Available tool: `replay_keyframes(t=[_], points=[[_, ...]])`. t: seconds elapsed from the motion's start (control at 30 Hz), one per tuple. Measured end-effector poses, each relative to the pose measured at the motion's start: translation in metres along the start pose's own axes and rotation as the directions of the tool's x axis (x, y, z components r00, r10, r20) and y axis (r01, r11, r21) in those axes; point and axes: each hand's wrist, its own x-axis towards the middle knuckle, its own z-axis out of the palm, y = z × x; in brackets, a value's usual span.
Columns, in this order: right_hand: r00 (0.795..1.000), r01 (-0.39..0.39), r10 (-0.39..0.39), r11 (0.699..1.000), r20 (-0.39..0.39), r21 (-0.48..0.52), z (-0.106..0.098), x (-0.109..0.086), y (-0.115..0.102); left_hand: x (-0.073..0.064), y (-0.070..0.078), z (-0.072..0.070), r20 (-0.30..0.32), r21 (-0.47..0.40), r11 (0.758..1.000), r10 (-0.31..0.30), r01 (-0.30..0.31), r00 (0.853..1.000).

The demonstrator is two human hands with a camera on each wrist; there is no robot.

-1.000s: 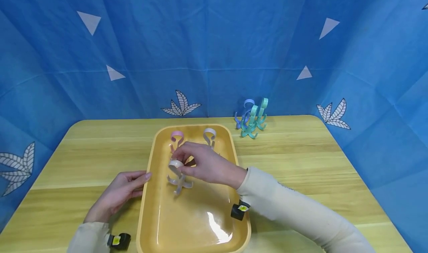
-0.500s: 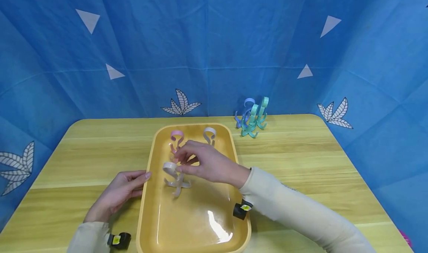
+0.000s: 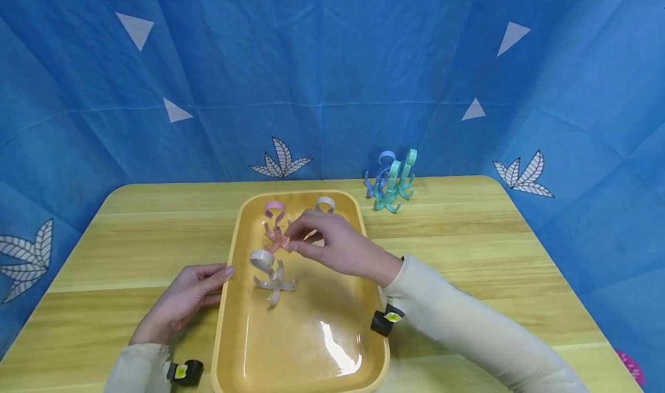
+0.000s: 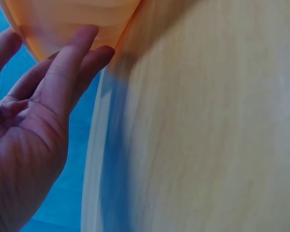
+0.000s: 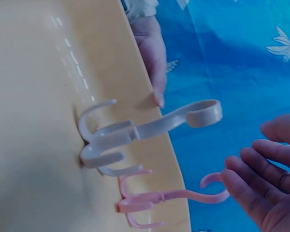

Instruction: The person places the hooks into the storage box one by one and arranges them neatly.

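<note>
A greyish-white rotating hook hanger (image 3: 276, 283), with a curled top and several upturned prongs, stands upright in the yellow tray (image 3: 291, 347). Behind it is a pink hook hanger (image 3: 276, 237). My right hand (image 3: 337, 243) hovers over the tray beside the pink hanger, fingers loosely bent and holding nothing; the right wrist view shows a gap between this hand (image 5: 270, 183) and the white hanger (image 5: 111, 140). A pale hook hanger (image 3: 325, 201) at the tray's far right is mostly hidden by that hand. My left hand (image 3: 187, 295) pinches the tray's left rim, thumb on the edge, fingers against the outer wall.
Two green hook hangers (image 3: 392, 194) and a blue-violet one (image 3: 381, 179) stand close together on the wooden table (image 3: 457, 249), behind and right of the tray. A blue patterned cloth (image 3: 322, 81) rises at the table's back and sides.
My right hand has let go of the white hanger and moved right and slightly back. The white hanger has tipped or shifted a little left and now stands alone. My left hand has stayed put.
</note>
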Motion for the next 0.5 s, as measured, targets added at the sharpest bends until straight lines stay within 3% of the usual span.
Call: replay_keyframes(t=[0.27,0.5], points=[[0.999,-0.043,0.043,0.999,-0.031,0.007,-0.013,-0.005,0.002,0.000,0.000,-0.001,0.006,-0.017,1.000,-0.001,0.001,1.000],[0.996,-0.003,0.002,1.000,-0.091,-0.012,-0.026,-0.006,0.004,-0.001,0.002,0.000,0.003,-0.018,1.000,-0.002,0.002,1.000]])
